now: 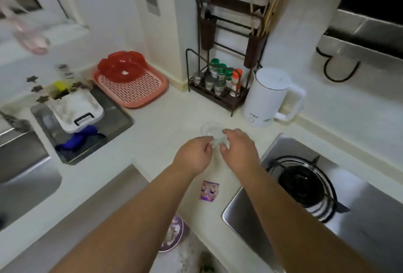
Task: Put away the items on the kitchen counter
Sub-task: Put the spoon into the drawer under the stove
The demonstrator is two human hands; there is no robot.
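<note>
1. Object location: a small clear glass cup [212, 132] lies tipped on its side on the pale kitchen counter [165, 124], its open mouth toward the white electric kettle [267, 96] and near the steel gas hob [305, 185].
2. Grip state: the left hand [194, 156] pinches the base end of the cup with its fingertips; the right hand [237, 145] closes thumb and fingers around the same end from the other side. Both hands are in contact with the cup. Whether it is fully lifted or resting on the counter cannot be told.
3. Step in hand, as judged: taking up the cup to put it away.
4. Procedure: transfer the load to one hand. Wrap the fingers round the body, not the rim, since clear glass is smooth and may slip.
5. Turn the cup upright before carrying; it may hold residual liquid.
6. Likely destinations: the pink slotted drain tray [130, 86] with the red plastic bowl [122, 65], or the steel dish tray [82, 129] beside the sink.
7. Remaining item: a small purple printed packet [209, 191] lies on the counter near the front edge.
</note>
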